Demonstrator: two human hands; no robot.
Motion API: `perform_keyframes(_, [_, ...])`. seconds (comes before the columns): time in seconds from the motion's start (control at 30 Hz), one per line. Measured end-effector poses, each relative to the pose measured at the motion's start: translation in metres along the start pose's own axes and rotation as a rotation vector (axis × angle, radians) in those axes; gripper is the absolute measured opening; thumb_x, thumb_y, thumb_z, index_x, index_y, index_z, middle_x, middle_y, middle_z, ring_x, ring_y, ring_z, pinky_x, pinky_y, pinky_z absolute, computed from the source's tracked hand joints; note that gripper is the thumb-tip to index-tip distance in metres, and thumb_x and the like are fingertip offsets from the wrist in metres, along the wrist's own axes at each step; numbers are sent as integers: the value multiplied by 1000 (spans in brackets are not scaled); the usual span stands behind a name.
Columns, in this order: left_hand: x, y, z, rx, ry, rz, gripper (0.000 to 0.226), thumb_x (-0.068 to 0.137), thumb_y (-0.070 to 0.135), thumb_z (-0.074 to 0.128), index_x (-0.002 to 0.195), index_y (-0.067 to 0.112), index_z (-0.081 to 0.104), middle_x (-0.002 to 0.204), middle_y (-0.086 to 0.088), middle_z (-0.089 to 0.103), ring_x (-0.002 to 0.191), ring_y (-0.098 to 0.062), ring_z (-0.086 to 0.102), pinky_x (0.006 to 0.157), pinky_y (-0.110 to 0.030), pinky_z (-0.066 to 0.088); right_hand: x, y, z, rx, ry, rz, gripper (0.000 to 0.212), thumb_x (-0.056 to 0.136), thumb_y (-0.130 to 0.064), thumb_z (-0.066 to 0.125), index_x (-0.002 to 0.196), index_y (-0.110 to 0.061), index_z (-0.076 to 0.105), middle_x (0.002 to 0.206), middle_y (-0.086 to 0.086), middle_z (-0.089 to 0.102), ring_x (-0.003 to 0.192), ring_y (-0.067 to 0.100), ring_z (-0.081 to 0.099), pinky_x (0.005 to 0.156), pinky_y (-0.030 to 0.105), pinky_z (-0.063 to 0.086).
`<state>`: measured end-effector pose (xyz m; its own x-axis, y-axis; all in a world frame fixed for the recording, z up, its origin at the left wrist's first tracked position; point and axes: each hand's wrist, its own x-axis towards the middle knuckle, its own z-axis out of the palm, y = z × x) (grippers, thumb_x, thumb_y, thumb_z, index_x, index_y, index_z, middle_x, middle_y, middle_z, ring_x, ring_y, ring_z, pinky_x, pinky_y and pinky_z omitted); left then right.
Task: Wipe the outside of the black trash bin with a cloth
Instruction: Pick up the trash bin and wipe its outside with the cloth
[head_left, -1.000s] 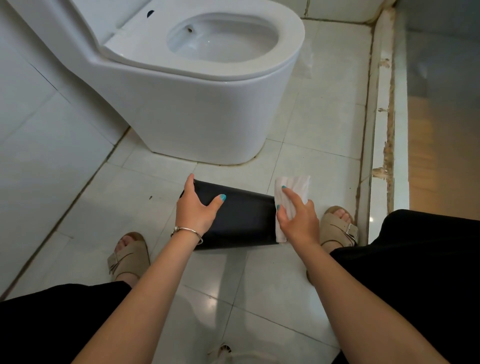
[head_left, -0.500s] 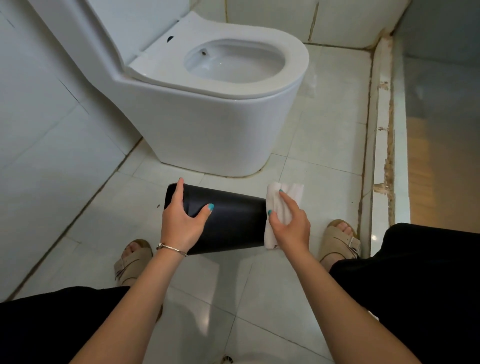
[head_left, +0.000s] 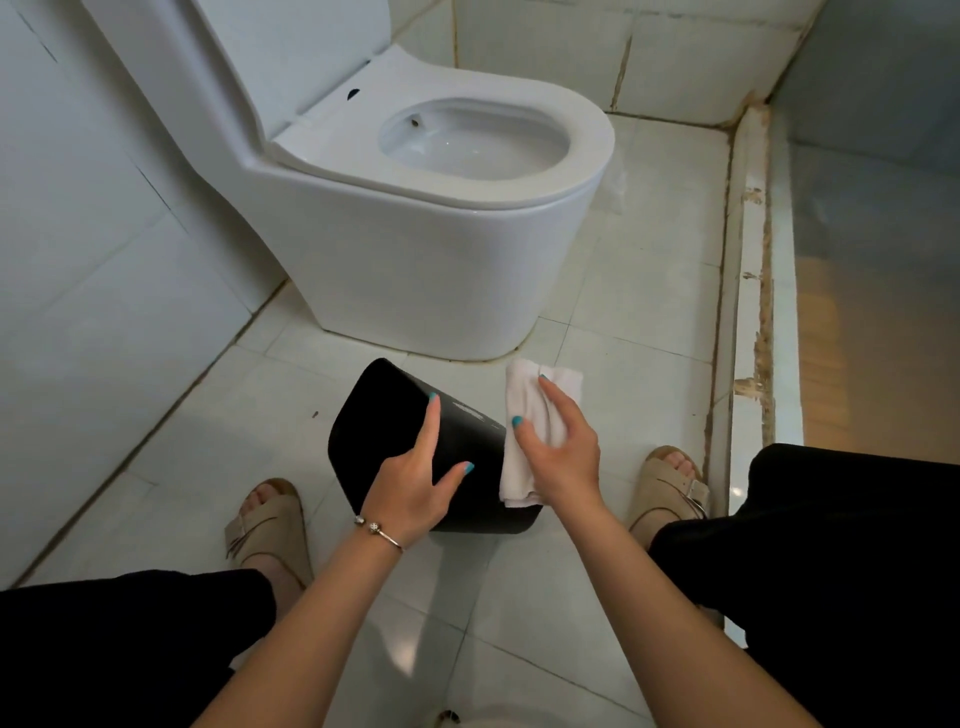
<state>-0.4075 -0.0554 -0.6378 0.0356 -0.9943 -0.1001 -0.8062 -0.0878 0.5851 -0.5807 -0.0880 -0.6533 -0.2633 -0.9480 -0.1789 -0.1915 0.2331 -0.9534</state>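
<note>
A glossy white toilet stands on the pale tiled floor. Before it the smooth black bin lies tilted on its side, left hand resting on it, fingers spread straight. The right hand, fingers straight, presses a soft white cloth flat against the bin's right end
</note>
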Motion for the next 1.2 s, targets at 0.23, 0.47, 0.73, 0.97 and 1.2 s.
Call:
perform_keyframes(0.23, [-9, -21, -3, 68, -30, 229, 82, 82, 33, 70, 146, 30, 19, 115, -10, 68, 100, -20, 68, 74, -30, 56, 2, 8, -5, 20, 32, 114, 50, 87, -25, 69, 132, -36, 54, 125, -8, 51, 105, 10, 47, 87, 22, 41])
perform_keyframes(0.47, [-7, -12, -9, -167, 88, -9, 42, 84, 31, 69, 107, 25, 34, 109, 4, 62, 81, -11, 62, 66, -32, 57, 5, 15, -7, 63, 62, 216, 47, 87, -24, 69, 130, -38, 54, 133, 0, 50, 105, 16, 48, 94, 35, 48])
perform_keyframes(0.73, [10, -15, -6, -225, -34, -260, 72, 87, 25, 67, 144, 14, 24, 125, -4, 56, 113, -25, 58, 84, -28, 48, 5, 14, -6, 68, 52, 238, 47, 88, -25, 68, 131, -37, 53, 133, 0, 49, 104, 17, 47, 95, 37, 49])
perform_keyframes(0.97, [-3, -17, 9, -303, 64, -200, 72, 87, 18, 66, 146, 12, 26, 124, -2, 56, 113, -20, 56, 89, -26, 49, 6, 17, -6, 92, 54, 248, 45, 87, -23, 69, 128, -38, 55, 124, -6, 48, 104, 16, 48, 94, 34, 49])
perform_keyframes(1.2, [-3, -18, 20, -387, 95, -232, 72, 85, 18, 69, 145, 12, 29, 121, 1, 55, 98, -8, 52, 81, -16, 47, 12, 18, -10, 111, 92, 253, 45, 87, -23, 69, 128, -36, 56, 118, -10, 47, 104, 14, 48, 91, 29, 45])
